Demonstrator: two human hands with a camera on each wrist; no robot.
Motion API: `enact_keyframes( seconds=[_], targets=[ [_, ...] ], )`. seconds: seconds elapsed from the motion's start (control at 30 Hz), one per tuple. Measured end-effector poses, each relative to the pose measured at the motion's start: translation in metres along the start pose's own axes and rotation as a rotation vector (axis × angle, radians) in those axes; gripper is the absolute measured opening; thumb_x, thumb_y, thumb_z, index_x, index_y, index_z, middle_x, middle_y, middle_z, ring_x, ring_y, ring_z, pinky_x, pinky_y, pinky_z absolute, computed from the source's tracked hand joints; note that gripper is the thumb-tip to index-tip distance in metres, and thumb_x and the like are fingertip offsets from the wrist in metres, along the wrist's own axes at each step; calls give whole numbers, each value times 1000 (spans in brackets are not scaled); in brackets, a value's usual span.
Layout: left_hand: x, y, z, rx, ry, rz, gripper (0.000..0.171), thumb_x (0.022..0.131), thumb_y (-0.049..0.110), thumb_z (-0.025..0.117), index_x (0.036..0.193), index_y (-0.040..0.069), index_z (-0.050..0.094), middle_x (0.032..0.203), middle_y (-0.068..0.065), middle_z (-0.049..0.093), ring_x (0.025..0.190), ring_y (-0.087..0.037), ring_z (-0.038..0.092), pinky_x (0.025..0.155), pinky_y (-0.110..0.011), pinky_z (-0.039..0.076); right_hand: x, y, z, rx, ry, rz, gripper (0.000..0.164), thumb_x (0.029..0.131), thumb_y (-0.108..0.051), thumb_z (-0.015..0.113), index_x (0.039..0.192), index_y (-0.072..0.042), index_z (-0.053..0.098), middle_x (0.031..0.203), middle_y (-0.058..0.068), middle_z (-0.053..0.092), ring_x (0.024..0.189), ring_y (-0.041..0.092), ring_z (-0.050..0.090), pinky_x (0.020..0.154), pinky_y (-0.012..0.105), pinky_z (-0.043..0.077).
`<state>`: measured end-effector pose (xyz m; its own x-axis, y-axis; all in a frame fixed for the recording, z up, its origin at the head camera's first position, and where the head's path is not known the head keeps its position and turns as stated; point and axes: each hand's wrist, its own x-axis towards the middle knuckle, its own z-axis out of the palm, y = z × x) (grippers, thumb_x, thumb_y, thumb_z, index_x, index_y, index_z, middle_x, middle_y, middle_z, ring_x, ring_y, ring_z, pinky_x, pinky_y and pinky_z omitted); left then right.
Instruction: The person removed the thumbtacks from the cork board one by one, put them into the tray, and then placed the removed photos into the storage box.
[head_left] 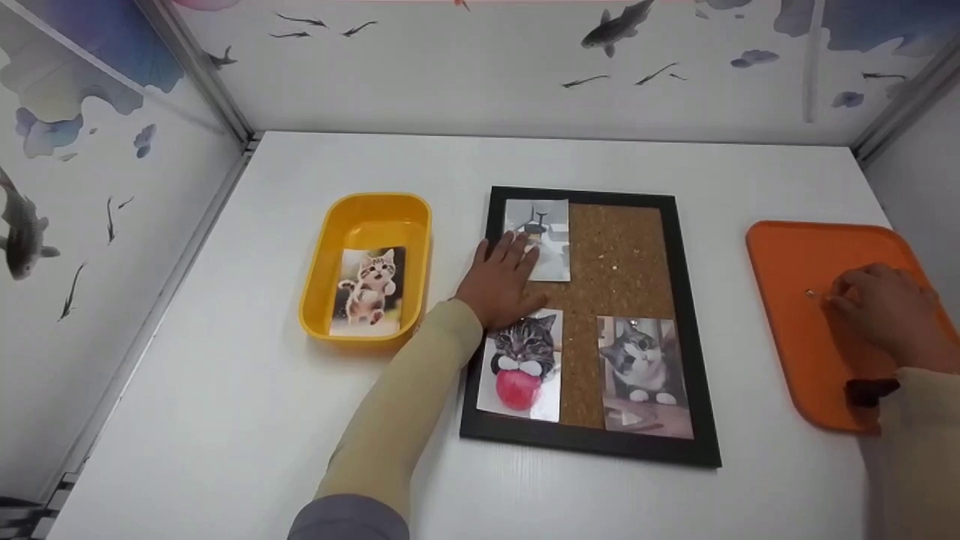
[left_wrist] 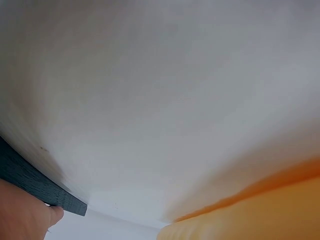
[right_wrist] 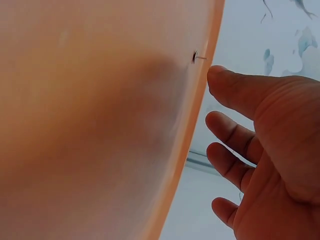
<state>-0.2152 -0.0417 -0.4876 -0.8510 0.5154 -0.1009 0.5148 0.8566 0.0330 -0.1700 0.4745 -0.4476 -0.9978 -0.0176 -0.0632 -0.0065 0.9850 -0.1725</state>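
My left hand (head_left: 499,283) lies flat with spread fingers on the black-framed corkboard (head_left: 585,375), its fingertips over the lower left of a pale photo card (head_left: 553,255). Just below the thumb is a card of a cat with a pink ball (head_left: 519,367). A card of a grey-and-white cat (head_left: 637,375) sits at the board's lower right. My right hand (head_left: 889,311) is over the orange tray (head_left: 780,255), fingers loosely bent. Close to its fingertips a small thumbtack (head_left: 810,293) lies on the tray; the right wrist view shows the thumbtack (right_wrist: 195,57) apart from the thumb.
A yellow tub (head_left: 315,300) stands left of the board with a kitten card (head_left: 367,291) inside. The white table (head_left: 225,420) backs onto a wall panel (head_left: 487,82) printed with fish. A dark object (head_left: 870,391) shows beside the right cuff.
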Motion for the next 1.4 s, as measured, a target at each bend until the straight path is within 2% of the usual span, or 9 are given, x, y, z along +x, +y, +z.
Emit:
enact_keyframes(
  seconds=[0.2,0.43,0.63,0.83,1.07,1.17,1.33,1.4],
  targets=[
    [1,0,1,4,1,4,82,97,68,18,161,16,13,167,-8,3,152,-28,-1,119,-53,2,3,8,0,-2,-31,5,23,97,-12,59,102,10,58,115,38,46,107,54,40,82,76,27],
    [0,3,1,-6,-2,5,81,98,66,21,161,16,14,167,-8,5,152,-29,0,119,-54,3,11,13,-1,25,-37,-14,20,95,-10,60,98,9,64,99,29,60,97,48,49,81,69,37],
    [-1,3,2,-1,10,9,81,98,66,21,161,15,15,167,-8,6,152,-29,1,119,-54,4,14,18,1,107,-96,-34,17,96,-6,58,93,11,62,84,23,59,83,41,49,75,57,43],
    [-1,3,3,2,12,11,81,98,67,19,161,16,15,167,-8,5,152,-29,1,119,-53,3,15,21,3,139,-116,-42,17,97,-5,57,90,10,60,76,16,53,80,36,46,70,49,41],
    [-1,3,1,5,-4,5,81,98,67,18,161,16,12,167,-8,3,152,-29,-1,119,-53,1,14,19,0,163,-127,-22,18,97,-8,57,89,8,61,73,11,52,77,33,47,65,40,41],
    [0,2,1,7,-4,5,82,98,68,18,161,16,12,167,-8,4,152,-29,0,119,-53,1,13,18,-3,162,-129,-18,20,97,-10,59,90,8,63,75,13,57,78,34,49,67,43,43],
    [-1,2,-2,14,-17,-6,81,98,67,17,161,17,12,167,-8,4,152,-28,-1,119,-53,2,9,14,-7,148,-118,-24,25,96,-11,61,96,13,67,87,26,65,85,40,55,77,59,45],
    [-1,3,-3,15,-23,-8,81,98,67,16,161,17,12,167,-8,3,152,-28,-2,120,-53,2,7,12,-8,140,-128,-23,26,96,-12,62,99,14,67,92,28,66,87,41,55,79,61,45]
  ],
)
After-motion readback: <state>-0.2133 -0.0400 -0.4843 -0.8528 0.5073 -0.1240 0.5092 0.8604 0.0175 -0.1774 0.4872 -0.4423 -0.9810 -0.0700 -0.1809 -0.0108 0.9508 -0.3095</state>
